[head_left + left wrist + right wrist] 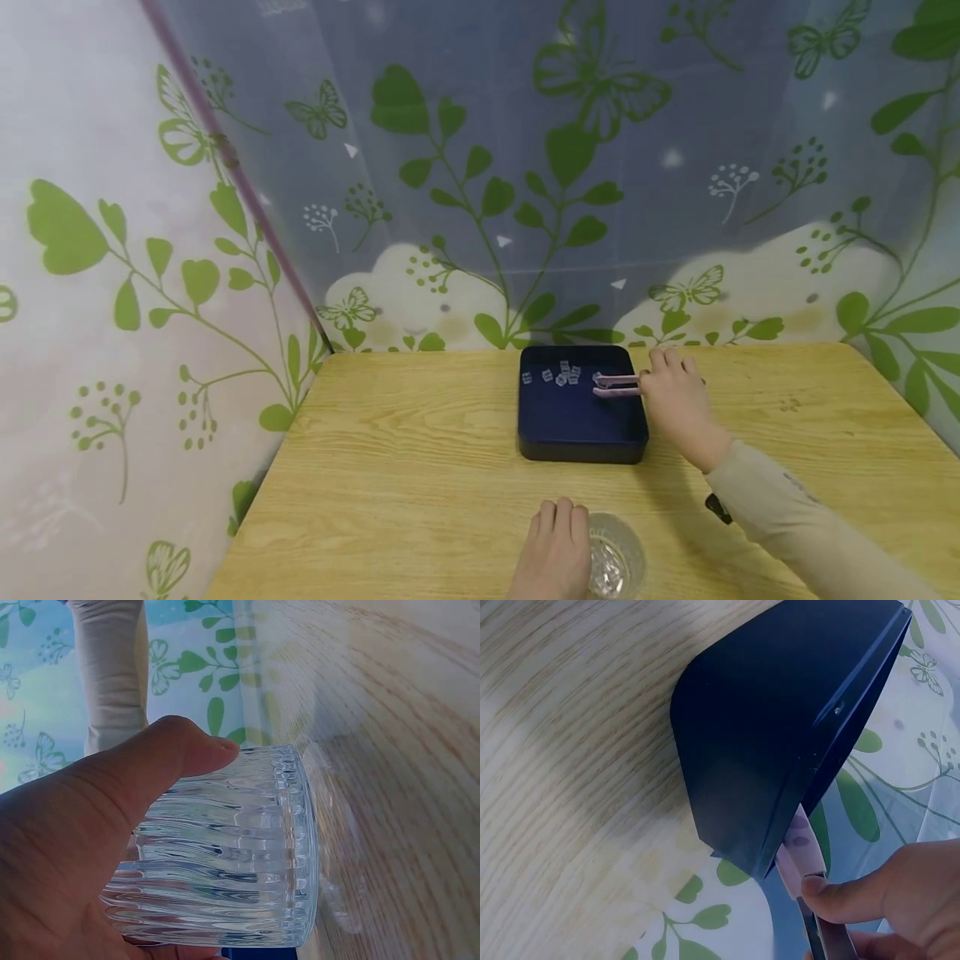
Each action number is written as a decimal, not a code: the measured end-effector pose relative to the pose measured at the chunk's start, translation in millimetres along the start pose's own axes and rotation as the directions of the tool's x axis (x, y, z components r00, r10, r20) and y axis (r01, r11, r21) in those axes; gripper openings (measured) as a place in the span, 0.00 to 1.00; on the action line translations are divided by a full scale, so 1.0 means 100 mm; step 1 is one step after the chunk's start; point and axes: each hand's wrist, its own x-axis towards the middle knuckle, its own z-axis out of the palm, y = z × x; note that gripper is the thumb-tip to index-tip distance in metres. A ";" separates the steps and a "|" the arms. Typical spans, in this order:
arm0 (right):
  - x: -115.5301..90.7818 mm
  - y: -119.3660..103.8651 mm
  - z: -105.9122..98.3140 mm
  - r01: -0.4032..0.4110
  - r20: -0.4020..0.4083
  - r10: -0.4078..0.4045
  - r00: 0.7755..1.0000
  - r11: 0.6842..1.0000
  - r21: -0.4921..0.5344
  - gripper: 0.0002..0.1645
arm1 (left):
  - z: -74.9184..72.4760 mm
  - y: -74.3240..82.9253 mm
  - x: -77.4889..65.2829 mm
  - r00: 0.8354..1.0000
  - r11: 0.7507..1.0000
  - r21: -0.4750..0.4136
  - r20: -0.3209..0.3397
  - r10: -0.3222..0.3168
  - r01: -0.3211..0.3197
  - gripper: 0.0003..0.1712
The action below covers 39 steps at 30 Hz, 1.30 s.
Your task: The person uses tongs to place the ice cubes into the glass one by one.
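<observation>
My right hand [678, 404] grips pink tongs [621, 380], whose two arms reach over the right rim of a dark blue square tray [581, 451]. Small clear cubes [567, 374] lie in the tray's far half, and one clear cube [597, 378] is at the tongs' tips; whether it is pinched I cannot tell. In the right wrist view the tray wall hides the tips, with the thumb pressed on the tongs' handle [825, 934]. Near the front, my left hand [557, 546] holds a clear ribbed glass [225, 847] from its left side, upright on the table.
Both stand on a wood-grain table [420, 467], the glass nearer than the tray. A patterned curtain [465, 275] hangs behind the table's far edge. Clear pieces [609, 573] show inside the glass. A small dark object [717, 508] is beside the right sleeve.
</observation>
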 end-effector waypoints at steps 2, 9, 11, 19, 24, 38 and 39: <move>0.00 -0.01 -0.01 -0.005 0.009 0.005 1.000 1.000 0.001 0.04 | 0.01 0.00 0.00 1.000 1.000 0.000 -0.001 -0.002 0.002 0.13; 0.03 -0.04 0.02 -0.038 0.000 0.038 0.999 0.999 0.005 0.08 | -0.01 0.01 0.01 0.999 1.000 -0.002 0.049 -0.012 0.013 0.16; 0.04 -0.06 0.04 -0.042 -0.013 0.042 0.999 0.999 -0.005 0.10 | -0.01 0.01 0.01 0.999 1.000 -0.003 0.048 -0.012 0.012 0.16; 0.05 -0.16 0.12 -0.084 0.030 0.084 0.996 0.996 -0.005 0.16 | 0.01 0.00 0.00 1.000 1.000 0.016 -0.030 -0.001 0.002 0.10; 0.05 -0.15 0.12 -0.096 0.033 0.095 0.995 0.994 0.051 0.17 | 0.01 0.00 0.00 0.999 1.000 0.026 -0.044 -0.004 0.005 0.14; 0.03 -0.08 0.15 -0.062 0.083 0.051 0.995 0.988 0.143 0.10 | -0.06 0.00 0.01 0.999 1.000 -0.025 0.052 -0.014 0.015 0.17; 0.02 -0.08 0.15 -0.065 0.088 0.052 0.995 0.986 0.152 0.10 | -0.05 0.01 0.01 0.999 1.000 -0.022 0.043 -0.015 0.016 0.17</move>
